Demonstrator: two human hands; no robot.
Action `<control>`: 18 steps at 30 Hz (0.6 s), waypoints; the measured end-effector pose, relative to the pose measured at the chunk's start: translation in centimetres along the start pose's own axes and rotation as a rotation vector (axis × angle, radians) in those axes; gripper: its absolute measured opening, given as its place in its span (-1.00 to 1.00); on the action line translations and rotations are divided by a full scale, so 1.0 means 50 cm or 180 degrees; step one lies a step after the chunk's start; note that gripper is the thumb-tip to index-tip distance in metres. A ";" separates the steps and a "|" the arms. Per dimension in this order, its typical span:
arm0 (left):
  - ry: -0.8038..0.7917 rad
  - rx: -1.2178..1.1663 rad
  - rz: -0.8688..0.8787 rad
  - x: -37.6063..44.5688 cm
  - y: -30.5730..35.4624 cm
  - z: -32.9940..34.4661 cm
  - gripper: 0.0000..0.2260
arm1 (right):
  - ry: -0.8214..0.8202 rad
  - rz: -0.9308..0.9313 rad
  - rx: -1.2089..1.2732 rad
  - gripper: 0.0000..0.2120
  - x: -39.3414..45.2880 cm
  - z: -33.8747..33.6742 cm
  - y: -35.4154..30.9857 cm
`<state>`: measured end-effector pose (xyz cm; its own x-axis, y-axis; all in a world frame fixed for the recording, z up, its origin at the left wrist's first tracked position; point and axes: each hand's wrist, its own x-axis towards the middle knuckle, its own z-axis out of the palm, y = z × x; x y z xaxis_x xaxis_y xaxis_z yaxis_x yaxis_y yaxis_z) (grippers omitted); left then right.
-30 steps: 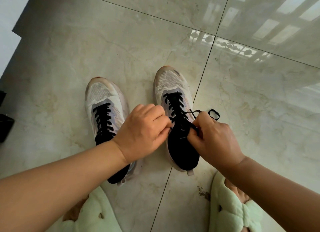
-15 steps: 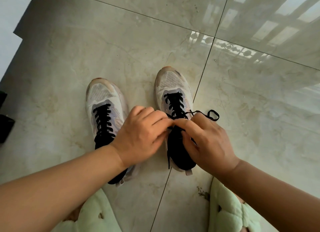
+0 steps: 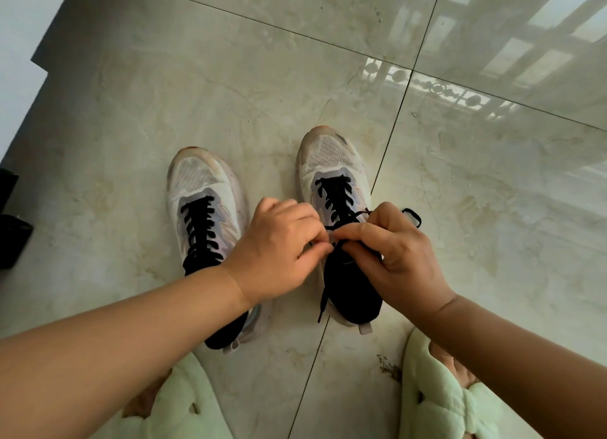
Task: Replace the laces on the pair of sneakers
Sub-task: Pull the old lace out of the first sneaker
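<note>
Two white mesh sneakers with black tongues stand side by side on the tiled floor, toes pointing away. The left sneaker (image 3: 203, 189) is laced with a black lace (image 3: 200, 228). The right sneaker (image 3: 331, 162) carries a black lace (image 3: 335, 195) threaded up to its top eyelets. My left hand (image 3: 279, 254) and my right hand (image 3: 397, 254) meet over the right sneaker's tongue, each pinching that lace. A loop of it sticks out behind my right hand (image 3: 412, 216). One loose end hangs down the inner side of the shoe (image 3: 323, 302).
Glossy beige floor tiles (image 3: 230, 77) surround the shoes. My feet in pale green fluffy slippers sit at the bottom, one left (image 3: 174, 409) and one right (image 3: 443, 402). Dark objects (image 3: 10, 228) lie at the left edge, below a white wall corner.
My right hand has moved left until its fingertips meet my left hand over the tongue. The lace end now dangles down the shoe's inner side.
</note>
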<state>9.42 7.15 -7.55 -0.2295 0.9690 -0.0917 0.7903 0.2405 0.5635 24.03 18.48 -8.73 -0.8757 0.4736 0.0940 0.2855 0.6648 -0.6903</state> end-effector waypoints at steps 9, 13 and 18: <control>-0.0475 0.1544 -0.1143 -0.007 -0.055 -0.023 -0.80 | -0.0105 0.0306 0.0275 -0.86 -0.002 0.007 0.006; -0.0348 0.0581 -0.0259 -0.015 -0.025 -0.024 -0.83 | -0.0065 0.0266 0.0297 -0.85 0.001 0.008 0.002; -0.0191 -0.0744 -0.0369 -0.020 0.016 0.001 -0.83 | 0.0049 0.0259 0.0390 -0.84 -0.002 0.008 -0.002</control>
<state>10.30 6.38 -7.03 -0.2711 0.9391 -0.2113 0.6065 0.3371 0.7201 23.95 18.16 -8.97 -0.8452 0.5325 0.0444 0.3049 0.5488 -0.7784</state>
